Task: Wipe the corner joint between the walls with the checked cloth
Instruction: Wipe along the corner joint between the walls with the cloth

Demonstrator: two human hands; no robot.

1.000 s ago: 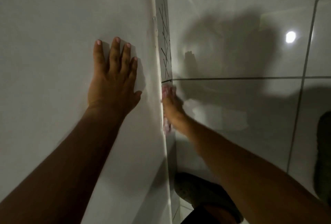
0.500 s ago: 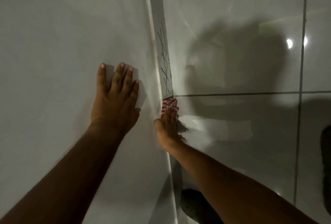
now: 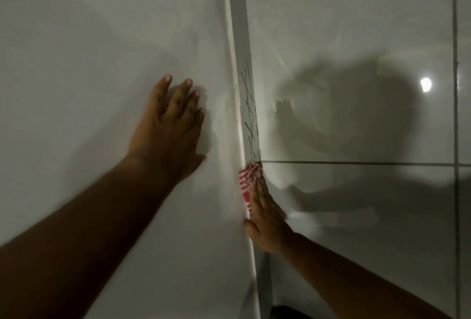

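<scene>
Cloth, checked in red and white, sits pressed into the corner joint, just below the level where a horizontal grout line on the right wall meets the joint. Its upper end is bunched and projects above the fingertips; its lower part is covered by the hand.

Right hand lies flat over the cloth with fingers extended and held together, pointing up along the joint. The palm presses the cloth against the surface; the hand is not curled around it (whether the thumb grips an edge of the fabric cannot be told). The thumb lies against the pale raised strip that runs along the joint's left edge.

Black scribbled pen marks run along the grey band of the joint, directly above the cloth.

Left hand is open and flat on the plain left wall, fingers slightly spread, holding nothing. It is near the joint but apart from it, and higher than the right hand.

Right wall is glossy tile, with 1 vertical grout line crossing the horizontal one. A bright light reflection and the person's shadow show on the tile.
</scene>
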